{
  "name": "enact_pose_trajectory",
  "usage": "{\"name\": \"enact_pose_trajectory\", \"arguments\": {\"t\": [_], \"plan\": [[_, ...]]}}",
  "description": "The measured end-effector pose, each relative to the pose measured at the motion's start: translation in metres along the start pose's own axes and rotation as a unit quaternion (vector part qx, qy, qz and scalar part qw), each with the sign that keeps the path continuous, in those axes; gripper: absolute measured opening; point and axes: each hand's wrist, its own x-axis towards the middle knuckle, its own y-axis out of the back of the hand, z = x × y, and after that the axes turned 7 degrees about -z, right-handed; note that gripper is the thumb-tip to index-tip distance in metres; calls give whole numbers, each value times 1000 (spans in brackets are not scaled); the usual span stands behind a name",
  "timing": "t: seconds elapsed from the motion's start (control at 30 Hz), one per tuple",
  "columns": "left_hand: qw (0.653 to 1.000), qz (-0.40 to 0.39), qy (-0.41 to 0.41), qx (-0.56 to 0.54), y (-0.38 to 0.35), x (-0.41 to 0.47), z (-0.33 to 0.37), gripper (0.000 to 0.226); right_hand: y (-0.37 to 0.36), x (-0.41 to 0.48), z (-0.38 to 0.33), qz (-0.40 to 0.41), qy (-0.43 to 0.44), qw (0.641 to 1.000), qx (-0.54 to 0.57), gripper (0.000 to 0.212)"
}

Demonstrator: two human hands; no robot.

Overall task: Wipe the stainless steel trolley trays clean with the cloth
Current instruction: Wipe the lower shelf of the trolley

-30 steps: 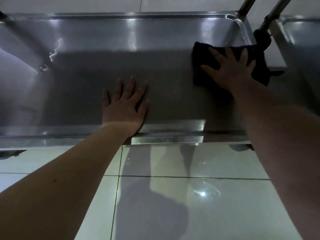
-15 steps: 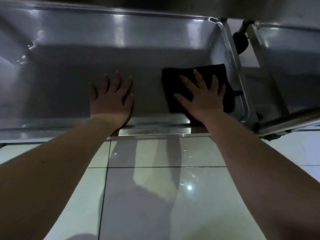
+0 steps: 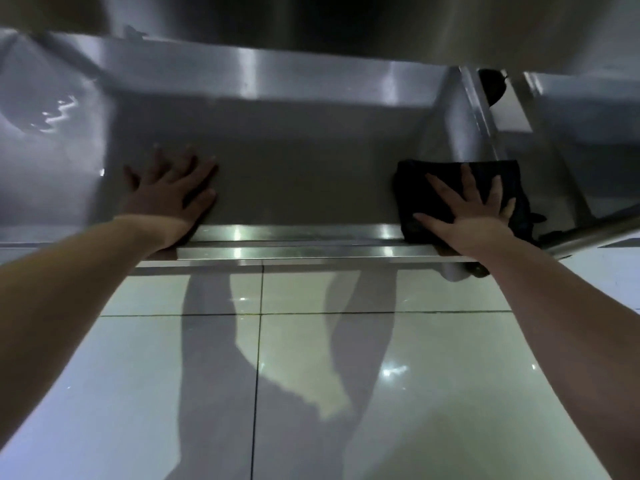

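Cloth (image 3: 460, 199), dark and folded flat, lies in the near right corner of the shiny steel tray (image 3: 294, 174), pressed under the right hand (image 3: 465, 216) with fingers spread, while the left hand (image 3: 169, 199) rests flat on the tray floor, holding nothing

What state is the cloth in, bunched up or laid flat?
Laid flat: the cloth lies as a squarish pad on the tray, pressed under the right hand, fingers spread.

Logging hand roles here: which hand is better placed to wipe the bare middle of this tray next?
Right. The right hand presses flat on the cloth at the near right corner of the tray; the left hand lies bare on its floor.
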Motion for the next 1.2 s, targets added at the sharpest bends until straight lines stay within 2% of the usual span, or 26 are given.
{"name": "enact_pose_trajectory", "arguments": {"t": [0.07,0.17,0.27,0.37,0.43,0.53,0.63,0.7,0.77,0.83,1.07,1.13,1.2], "plan": [[1000,6,6,18,-2,0,1,54,6,4,-13,-21,-42,999,15,81],[1000,18,13,14,-3,-1,7,55,1,-4,-44,1,-64,997,36,78],[999,26,15,23,-6,-3,8,56,-12,-22,-123,26,-3,1000,-4,78],[999,35,12,12,-7,-3,6,55,-26,-42,-225,6,93,995,-23,77],[999,41,10,-2,-7,-4,5,53,-30,-48,-252,4,110,994,-21,74],[999,47,11,-23,-7,-5,5,51,-31,-39,-212,31,92,995,-15,70],[998,48,12,-23,-7,-5,11,52,-26,-23,-136,51,-21,998,14,75],[998,51,12,-23,-8,-3,14,52,-16,-15,-99,36,-91,994,49,80],[998,55,9,-17,-9,-1,16,53,-11,-6,-94,25,-123,990,67,80],[998,54,9,-22,-8,-1,18,53,-6,5,-120,34,-127,988,76,77],[992,97,42,-61,-9,-4,12,69,9,26,-300,39,84,995,32,73],[992,91,56,-65,-9,-4,10,73,6,28,-309,36,112,993,26,73],[993,77,68,-61,-9,-5,9,73,7,32,-281,37,120,992,31,71]]}}
